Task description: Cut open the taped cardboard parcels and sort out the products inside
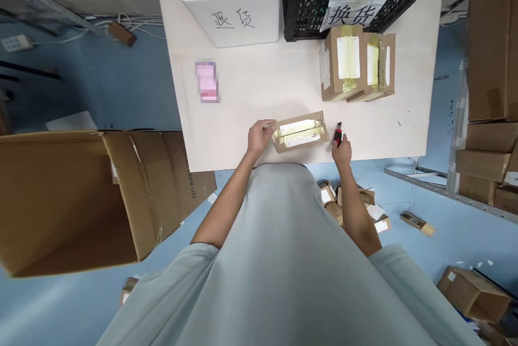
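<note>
A small taped cardboard box point(301, 131) with white labels lies near the front edge of the table point(243, 84). At its left end is my left hand point(260, 136), its fingers closed on the box's edge. To the right of the box, my right hand point(342, 150) is wrapped round a red and black box cutter point(338, 134). The cutter's tip points away from me and is apart from the box.
Two taped cartons point(343, 62) stand before a black crate point(305, 11). A white bin point(243, 17) is beside the crate. A pixelated pink rectangle point(208, 82) lies left. A large open carton point(133, 189) stands left of the table; small boxes point(329, 195) lie on the floor.
</note>
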`<control>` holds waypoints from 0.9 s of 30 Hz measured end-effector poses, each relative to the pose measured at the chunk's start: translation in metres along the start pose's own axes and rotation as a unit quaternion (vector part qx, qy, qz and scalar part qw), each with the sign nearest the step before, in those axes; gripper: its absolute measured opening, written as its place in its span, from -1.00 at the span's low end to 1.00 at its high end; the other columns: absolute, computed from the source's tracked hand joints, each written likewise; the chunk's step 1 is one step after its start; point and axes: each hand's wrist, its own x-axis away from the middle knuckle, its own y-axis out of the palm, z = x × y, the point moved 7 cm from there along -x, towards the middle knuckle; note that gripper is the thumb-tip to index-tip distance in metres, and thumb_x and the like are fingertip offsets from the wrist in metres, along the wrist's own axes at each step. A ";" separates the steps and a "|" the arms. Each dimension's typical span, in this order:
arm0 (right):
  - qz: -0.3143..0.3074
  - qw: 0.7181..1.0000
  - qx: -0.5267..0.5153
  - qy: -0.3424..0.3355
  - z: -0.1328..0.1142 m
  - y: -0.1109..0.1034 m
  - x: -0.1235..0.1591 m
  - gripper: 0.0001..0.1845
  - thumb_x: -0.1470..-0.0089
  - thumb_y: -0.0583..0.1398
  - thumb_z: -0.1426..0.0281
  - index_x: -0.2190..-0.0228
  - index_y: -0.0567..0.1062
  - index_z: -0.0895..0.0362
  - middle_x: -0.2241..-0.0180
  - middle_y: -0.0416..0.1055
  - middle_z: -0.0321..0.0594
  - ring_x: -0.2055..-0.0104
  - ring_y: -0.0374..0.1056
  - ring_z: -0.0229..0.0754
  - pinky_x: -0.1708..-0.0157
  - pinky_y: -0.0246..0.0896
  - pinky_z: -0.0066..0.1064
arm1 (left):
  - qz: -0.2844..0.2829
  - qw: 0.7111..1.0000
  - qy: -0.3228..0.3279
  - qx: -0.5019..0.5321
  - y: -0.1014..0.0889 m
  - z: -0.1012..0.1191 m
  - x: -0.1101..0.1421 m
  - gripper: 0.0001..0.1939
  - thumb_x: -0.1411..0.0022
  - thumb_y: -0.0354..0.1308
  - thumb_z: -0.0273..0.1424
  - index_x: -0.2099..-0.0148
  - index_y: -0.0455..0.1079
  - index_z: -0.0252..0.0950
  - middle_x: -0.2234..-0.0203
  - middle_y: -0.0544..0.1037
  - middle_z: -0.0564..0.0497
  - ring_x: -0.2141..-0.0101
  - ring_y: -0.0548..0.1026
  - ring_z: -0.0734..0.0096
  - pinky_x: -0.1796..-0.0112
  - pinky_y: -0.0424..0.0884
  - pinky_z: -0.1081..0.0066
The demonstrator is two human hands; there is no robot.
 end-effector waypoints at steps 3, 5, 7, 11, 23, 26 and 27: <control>0.015 0.995 -0.074 -0.058 -0.004 -0.003 -0.011 -0.38 -0.40 0.04 0.38 -0.35 0.46 0.37 -0.26 0.51 0.36 -0.22 0.51 0.09 -0.26 0.38 -0.13 | 0.027 1.000 -0.014 -0.005 0.002 -0.005 0.007 -0.59 -0.49 0.23 -0.19 -0.26 0.61 -0.19 -0.20 0.67 -0.17 0.10 0.70 0.22 -0.02 0.63 0.21; 0.018 0.985 -0.146 -0.095 -0.010 -0.008 -0.014 -0.43 -0.44 0.00 0.35 -0.26 0.54 0.35 -0.24 0.56 0.31 -0.21 0.54 0.02 -0.27 0.37 -0.19 | 0.051 0.998 -0.033 0.004 0.002 -0.009 0.017 -0.44 -0.53 0.21 -0.07 -0.40 0.49 -0.24 -0.23 0.64 -0.26 0.05 0.70 0.20 -0.03 0.64 0.20; 0.003 0.970 -0.209 -0.124 -0.020 -0.010 -0.013 -0.44 -0.47 -0.01 0.29 -0.21 0.57 0.34 -0.20 0.61 0.26 -0.17 0.57 -0.03 -0.27 0.39 -0.24 | 0.071 0.995 -0.065 0.024 0.002 -0.015 0.030 -0.33 -0.54 0.18 0.02 -0.47 0.40 -0.30 -0.26 0.61 -0.35 0.00 0.70 0.17 -0.04 0.65 0.19; -0.026 0.955 -0.247 -0.163 -0.046 -0.010 0.001 -0.47 -0.48 0.03 0.22 -0.15 0.62 0.26 -0.15 0.66 0.16 -0.15 0.61 -0.02 -0.23 0.44 -0.21 | 0.083 0.990 -0.104 0.055 0.004 -0.021 0.059 -0.33 -0.54 0.16 0.05 -0.47 0.38 -0.27 -0.30 0.58 -0.38 -0.03 0.70 0.11 -0.05 0.68 0.13; -0.041 0.912 -0.038 -0.406 -0.136 -0.014 0.051 -0.52 -0.49 0.11 0.34 -0.31 0.54 0.17 -0.43 0.41 0.06 -0.45 0.28 0.01 -0.43 0.25 -0.10 | 0.042 0.968 0.071 -0.237 -0.016 0.023 0.090 -0.42 -0.39 0.42 -0.13 -0.37 0.47 -0.12 -0.67 -0.08 -0.24 -0.64 -0.23 -0.40 -0.49 0.11 -0.40; -0.072 0.884 0.014 -0.461 -0.159 -0.013 0.048 -0.55 -0.51 0.09 0.39 -0.27 0.58 0.16 -0.43 0.41 0.03 -0.45 0.26 0.02 -0.44 0.23 -0.08 | 0.016 0.965 0.073 -0.252 -0.009 0.028 0.087 -0.46 -0.36 0.45 -0.28 -0.33 0.46 -0.13 -0.68 -0.13 -0.26 -0.63 -0.29 -0.40 -0.49 0.02 -0.47; -0.082 0.880 0.025 -0.467 -0.164 -0.014 0.046 -0.55 -0.52 0.08 0.39 -0.26 0.58 0.17 -0.41 0.43 0.03 -0.43 0.28 0.03 -0.41 0.25 -0.09 | 0.016 0.965 0.068 -0.253 -0.008 0.028 0.086 -0.44 -0.34 0.46 -0.30 -0.32 0.45 -0.12 -0.68 -0.13 -0.26 -0.63 -0.29 -0.41 -0.48 0.02 -0.49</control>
